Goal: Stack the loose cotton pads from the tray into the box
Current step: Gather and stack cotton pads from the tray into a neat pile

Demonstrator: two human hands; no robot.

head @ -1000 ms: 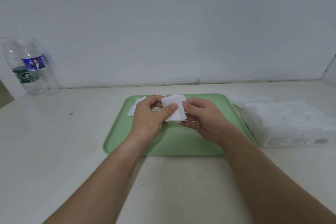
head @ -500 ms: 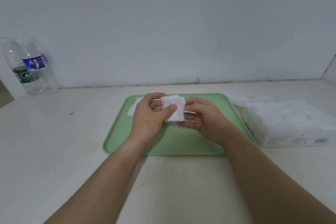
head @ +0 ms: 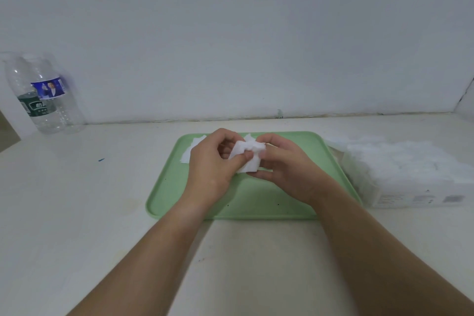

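Observation:
Both hands meet above the far half of the green tray (head: 256, 202). Between them is a small bundle of white cotton pads (head: 247, 156). My left hand (head: 213, 164) pinches its left side with thumb and curled fingers. My right hand (head: 284, 167) grips its right side, fingers curled round it. More loose cotton pads (head: 191, 151) lie on the tray's far left corner, partly hidden behind my left hand. The white box (head: 410, 195) stands just right of the tray, heaped with cotton pads (head: 400, 161).
Clear plastic bottles (head: 43, 100) stand at the far left against the wall. The wall runs along the back of the pale table (head: 77, 213), with a corner at the far right. A small blue fleck (head: 100, 160) lies on the table left of the tray.
The bundle of pads was flat and squared a second ago. Now it is bunched and crumpled between my fingers, and both hands have closed in tighter on it.

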